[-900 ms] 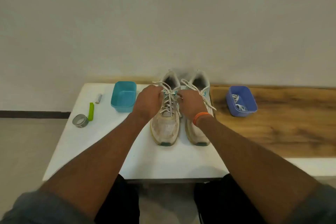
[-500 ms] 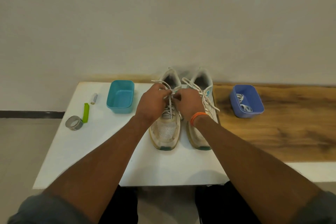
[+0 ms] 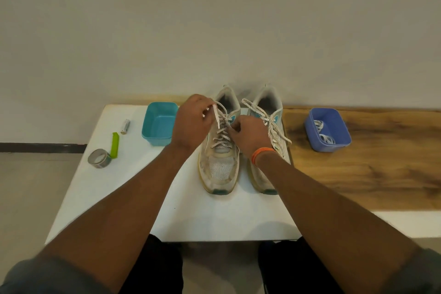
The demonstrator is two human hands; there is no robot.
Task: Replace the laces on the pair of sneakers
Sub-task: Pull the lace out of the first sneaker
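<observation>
Two worn white sneakers stand side by side on the white table (image 3: 167,217), toes toward me. Over the left sneaker (image 3: 220,167), my left hand (image 3: 192,122) pinches a loose end of its speckled white lace (image 3: 218,114) and holds it up above the tongue. My right hand (image 3: 249,132) pinches the same lace near the upper eyelets. The right sneaker (image 3: 265,107) is partly hidden by my right wrist, its lace (image 3: 274,131) hanging loose down its side. A purple tub (image 3: 334,143) on the right holds coiled white laces (image 3: 325,137).
A teal tub (image 3: 158,124) with nothing visible in it sits left of the sneakers. Further left lie a small battery (image 3: 125,126), a green clip (image 3: 114,145) and a roll of grey tape (image 3: 99,158). A wooden board (image 3: 370,174) covers the table's right part. A wall stands close behind.
My left hand has lifted and drawn a lace end up and away from the left sneaker. The right hand stays at the eyelets. The camera has shifted slightly.
</observation>
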